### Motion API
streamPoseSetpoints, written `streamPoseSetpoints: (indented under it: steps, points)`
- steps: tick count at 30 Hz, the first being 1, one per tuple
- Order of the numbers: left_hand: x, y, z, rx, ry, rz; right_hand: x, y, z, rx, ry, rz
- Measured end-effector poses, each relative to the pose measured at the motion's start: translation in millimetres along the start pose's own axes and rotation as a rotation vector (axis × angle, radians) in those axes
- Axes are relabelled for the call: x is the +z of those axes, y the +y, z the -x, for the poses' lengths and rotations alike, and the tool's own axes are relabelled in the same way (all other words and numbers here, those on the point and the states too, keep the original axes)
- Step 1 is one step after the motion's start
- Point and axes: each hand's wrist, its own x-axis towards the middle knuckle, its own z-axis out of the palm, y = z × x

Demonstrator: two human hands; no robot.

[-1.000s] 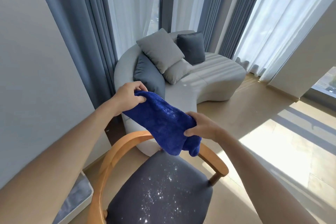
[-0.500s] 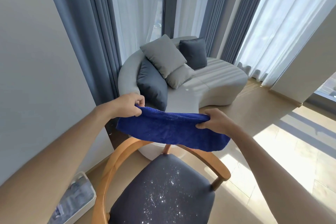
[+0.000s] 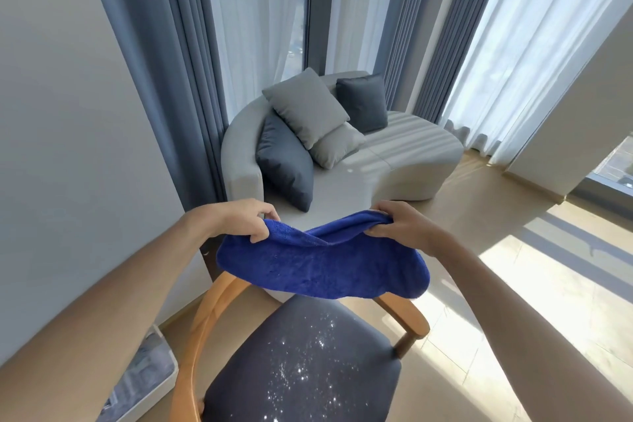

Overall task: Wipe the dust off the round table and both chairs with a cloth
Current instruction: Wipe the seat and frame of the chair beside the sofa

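Blue microfibre cloth [image 3: 322,267] held up in the air, stretched between both hands, sagging in the middle – its lower edge hangs over the curved back of the chair, just above the seat. Contact with the backrest cannot be told.

Left hand [image 3: 239,219]: grip clamped on the cloth's left top corner, fingers curled under, thumb on top. Right hand [image 3: 400,224]: grip pinched tight on the bunched right top corner. Both forearms reach in from the bottom edge of the view.

Wooden armchair [image 3: 205,329] directly below – light bentwood rail wrapping round a dark grey padded seat [image 3: 308,370]. Seat speckled with white dust flecks, thickest toward its middle and front.

Beyond the chair: pale grey curved sofa [image 3: 411,161] against the window, carrying four cushions, two light grey [image 3: 305,106] and two dark slate [image 3: 284,161]. Blue-grey curtains [image 3: 161,44] and white sheers [image 3: 541,27] behind. Pale wood floor [image 3: 548,284] striped with sunlight at right. Low white-framed object [image 3: 144,380] on the floor at lower left, beside the wall; what it is cannot be told.
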Motion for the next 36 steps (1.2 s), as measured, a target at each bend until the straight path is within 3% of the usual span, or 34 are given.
streamPoseSetpoints:
  steps: [6, 10, 15, 21, 28, 32, 36]
  points:
    - [7, 1, 5, -0.034, -0.114, 0.033, 2, 0, 2, 0.005, -0.052, -0.056]
    - [6, -1, 6, -0.019, -0.103, 0.044, 0, -2, 5, 0.012, -0.125, -0.088]
    - [5, -6, 4, 0.013, -0.015, 0.017, -3, -1, 7, 0.068, -0.210, -0.051]
    - [6, -14, -5, 0.055, 0.173, 0.016, 1, 8, 2, 0.080, -0.135, 0.033]
    - [4, -9, -9, 0.108, 0.313, -0.200, 13, 13, 0, 0.081, -0.129, 0.121]
    - [0, -5, -6, 0.138, 0.355, -0.127, 18, 15, 1, 0.088, -0.136, 0.053]
    - [-1, 7, -2, 0.257, 0.394, 0.045, 29, 12, 0, 0.137, -0.296, 0.254]
